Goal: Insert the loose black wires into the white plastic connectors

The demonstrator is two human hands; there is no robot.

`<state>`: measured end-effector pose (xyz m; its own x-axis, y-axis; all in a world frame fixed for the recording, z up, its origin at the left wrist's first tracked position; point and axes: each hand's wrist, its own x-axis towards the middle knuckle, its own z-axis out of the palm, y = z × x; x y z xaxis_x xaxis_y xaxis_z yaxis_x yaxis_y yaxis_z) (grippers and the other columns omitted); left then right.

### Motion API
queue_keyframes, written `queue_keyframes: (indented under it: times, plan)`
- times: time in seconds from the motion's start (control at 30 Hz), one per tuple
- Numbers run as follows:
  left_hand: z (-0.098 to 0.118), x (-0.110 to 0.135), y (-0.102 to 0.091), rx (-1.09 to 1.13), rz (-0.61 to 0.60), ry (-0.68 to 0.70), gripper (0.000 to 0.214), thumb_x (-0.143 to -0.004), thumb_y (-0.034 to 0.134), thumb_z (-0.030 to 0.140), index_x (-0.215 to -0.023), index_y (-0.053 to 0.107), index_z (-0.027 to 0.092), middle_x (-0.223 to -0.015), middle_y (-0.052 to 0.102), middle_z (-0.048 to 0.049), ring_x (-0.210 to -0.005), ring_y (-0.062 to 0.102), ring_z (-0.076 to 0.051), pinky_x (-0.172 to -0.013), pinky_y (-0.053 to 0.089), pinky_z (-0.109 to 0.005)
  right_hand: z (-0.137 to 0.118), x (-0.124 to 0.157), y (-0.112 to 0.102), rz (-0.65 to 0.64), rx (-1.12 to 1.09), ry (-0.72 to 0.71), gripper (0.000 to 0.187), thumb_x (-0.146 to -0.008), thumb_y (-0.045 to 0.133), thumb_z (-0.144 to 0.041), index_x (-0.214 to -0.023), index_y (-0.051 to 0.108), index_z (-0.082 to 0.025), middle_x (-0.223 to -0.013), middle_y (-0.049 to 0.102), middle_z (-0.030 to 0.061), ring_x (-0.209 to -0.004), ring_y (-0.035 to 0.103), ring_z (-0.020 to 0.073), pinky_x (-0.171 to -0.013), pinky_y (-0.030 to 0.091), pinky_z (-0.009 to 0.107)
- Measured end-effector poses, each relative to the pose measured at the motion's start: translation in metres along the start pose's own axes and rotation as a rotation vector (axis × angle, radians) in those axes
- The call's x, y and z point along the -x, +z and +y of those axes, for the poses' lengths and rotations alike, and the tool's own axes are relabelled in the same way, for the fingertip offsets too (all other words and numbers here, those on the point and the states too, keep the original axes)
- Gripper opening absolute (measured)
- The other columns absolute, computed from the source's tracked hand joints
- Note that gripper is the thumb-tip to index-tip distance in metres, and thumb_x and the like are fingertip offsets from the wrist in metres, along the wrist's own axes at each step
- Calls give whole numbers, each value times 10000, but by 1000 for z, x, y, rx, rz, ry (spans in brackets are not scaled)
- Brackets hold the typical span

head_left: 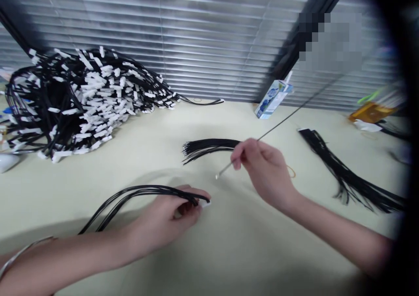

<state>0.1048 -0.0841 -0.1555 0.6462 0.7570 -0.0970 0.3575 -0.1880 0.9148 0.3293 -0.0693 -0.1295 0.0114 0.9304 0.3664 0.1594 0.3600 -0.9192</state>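
The left hand (170,217) sits low at about seven o'clock on the pale table (229,252), fingers curled and gripping a small white connector (205,203) with a bundle of black wires (137,194) looping away from it toward nine o'clock; the connector peeks out at the fingertips, just off the table surface. Over at centre, the right hand (262,167) pinches a single thin black wire (288,118) between thumb and forefinger; its pale metal tip (221,173) points down toward seven o'clock, near the connector but apart from it, while the rest of the wire runs up toward two o'clock. Just behind that hand, at twelve o'clock from it, lies a fan of loose black wires (209,147); a second, longer sheaf of black wires (347,173) stretches out at three o'clock. Far off at ten o'clock a big heap of finished harnesses (78,99) with white plugs is piled up; a small blue-and-white carton (271,98) stands at one o'clock against the window blinds (196,34).
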Motion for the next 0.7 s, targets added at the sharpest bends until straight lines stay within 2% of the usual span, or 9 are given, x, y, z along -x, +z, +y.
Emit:
queue_keyframes:
  times: [0.13,0.23,0.4,0.5,0.7]
  plan:
    - [-3,-3,0,-4,-13,19,236,-870,517,266,-1082,622,261,-1109,643,-39,-940,604,-202,-766,490,-290,2,42,10,-221,61,138,309,-948,435,-335,-755,629,-191,-655,577,-13,-645,549,93,-623,439,215]
    - [-7,-5,0,7,-26,8,185,-870,531,289,-1014,643,259,-1194,621,-24,-1012,597,-217,-812,490,-304,6,56,14,-280,50,136,295,-948,433,-322,-761,608,-177,-708,594,1,-691,550,103,-651,434,227]
    - [-5,-5,-2,25,-72,-70,172,-833,582,386,-806,642,228,-1260,602,-12,-994,619,-243,-783,508,-327,14,60,14,-159,-120,71,282,-972,381,-299,-820,586,-179,-706,570,-2,-659,566,95,-638,457,231]
    - [-1,-4,-3,69,-118,-110,169,-821,596,383,-782,636,224,-1274,596,-11,-999,623,-242,-787,512,-330,17,62,15,-96,-192,47,275,-982,357,-283,-830,567,-189,-709,567,-5,-636,563,93,-614,457,239]
    - [5,-4,-10,128,-255,-145,115,-793,631,347,-815,652,237,-1256,610,-19,-1016,622,-226,-800,512,-307,13,69,18,-146,-216,-40,230,-979,365,-254,-894,574,-208,-756,579,-1,-678,576,102,-643,472,265]
